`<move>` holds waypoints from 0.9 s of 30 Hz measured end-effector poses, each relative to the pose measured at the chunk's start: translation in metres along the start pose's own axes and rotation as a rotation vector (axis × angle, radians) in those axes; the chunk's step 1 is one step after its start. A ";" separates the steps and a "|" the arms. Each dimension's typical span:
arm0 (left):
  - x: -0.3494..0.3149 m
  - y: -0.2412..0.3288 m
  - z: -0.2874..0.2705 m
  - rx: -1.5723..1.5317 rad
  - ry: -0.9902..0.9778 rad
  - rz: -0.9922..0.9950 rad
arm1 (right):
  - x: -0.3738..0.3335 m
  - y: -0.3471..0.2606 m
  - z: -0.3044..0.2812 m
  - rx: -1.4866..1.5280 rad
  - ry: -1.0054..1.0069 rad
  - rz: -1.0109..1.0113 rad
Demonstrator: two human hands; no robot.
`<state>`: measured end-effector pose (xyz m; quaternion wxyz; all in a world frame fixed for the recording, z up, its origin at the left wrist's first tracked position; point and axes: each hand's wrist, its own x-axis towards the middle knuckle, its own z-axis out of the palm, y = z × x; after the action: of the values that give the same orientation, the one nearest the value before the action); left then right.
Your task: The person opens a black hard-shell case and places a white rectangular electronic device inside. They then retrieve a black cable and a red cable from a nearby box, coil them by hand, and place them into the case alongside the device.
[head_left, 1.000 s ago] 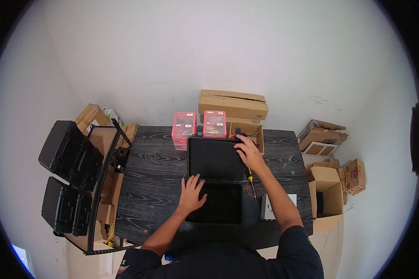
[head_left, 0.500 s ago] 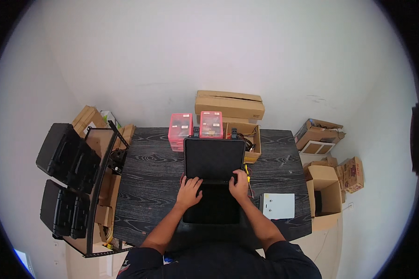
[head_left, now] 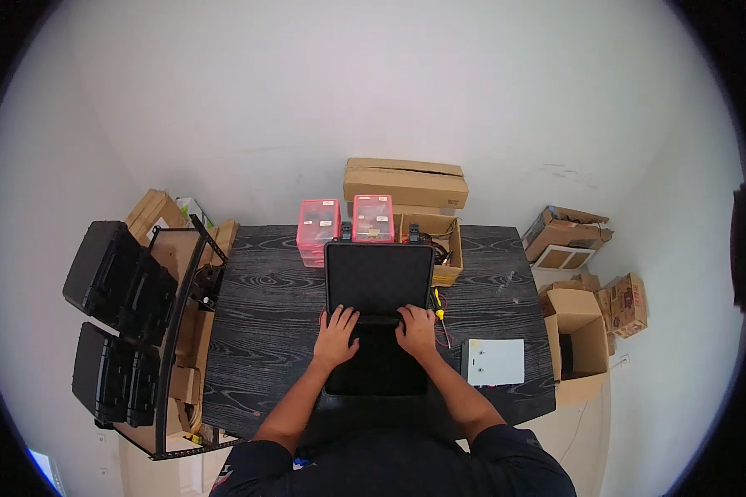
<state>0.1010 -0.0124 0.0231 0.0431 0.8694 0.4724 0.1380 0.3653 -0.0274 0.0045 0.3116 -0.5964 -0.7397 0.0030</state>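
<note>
Head: hands (head_left: 335, 338) at case hinge edge (head_left: 380, 320)

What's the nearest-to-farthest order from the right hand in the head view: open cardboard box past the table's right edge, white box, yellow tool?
From the right hand:
1. Yellow tool, on the table, just rightward.
2. White box, farther right on the table.
3. Open cardboard box, past the table's right edge.

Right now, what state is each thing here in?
Black hard case on table: open, lid tipped back
Left hand: fingers spread at hinge edge
Right hand: fingers bent, grip unclear
Black cases on rack: closed
Cardboard box with cables: open
Cardboard box right of table: open
Long cardboard box: gap along top
Yellow screwdriver: lying flat
Pink clear boxes: upright
White box: lying flat
</note>
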 end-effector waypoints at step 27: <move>-0.004 0.033 0.010 0.215 -0.264 -0.152 | -0.274 0.488 -0.233 -0.135 0.006 1.198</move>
<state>0.1287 -0.0334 0.0195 0.0218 0.8415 0.5388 -0.0321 0.9291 -0.2146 -0.1167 0.2192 -0.9278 -0.2725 0.1296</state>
